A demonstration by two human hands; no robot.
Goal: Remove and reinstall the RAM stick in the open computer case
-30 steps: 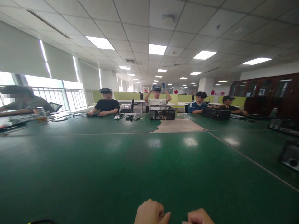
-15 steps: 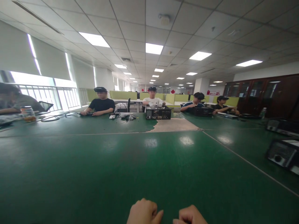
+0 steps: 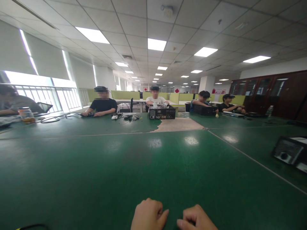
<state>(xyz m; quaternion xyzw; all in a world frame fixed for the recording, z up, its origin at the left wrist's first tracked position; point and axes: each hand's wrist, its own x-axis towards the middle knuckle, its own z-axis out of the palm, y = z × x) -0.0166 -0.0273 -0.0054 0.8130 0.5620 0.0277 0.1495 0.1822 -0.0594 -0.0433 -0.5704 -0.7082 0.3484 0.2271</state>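
**Two Fists on a Big Green Table**

Green and shiny, the wide table top fills a big office room with bright ceiling lights. At its near edge rest the person's two bare hands. The left hand is curled into a loose fist and holds nothing. The right hand is curled the same way, just beside it, also holding nothing. Both sit on bare green table.

Close to the right edge lies a black metal computer box, well apart from the hands. At the far edge, other people sit behind a black open computer case and some black cables.

A wide swing of the right arm could maybe bump the box by the right edge.

Compared with a second ago, the hands have hardly moved, but more of the box on the right shows. The person at the far edge held both hands up high then; now they are down by the case.
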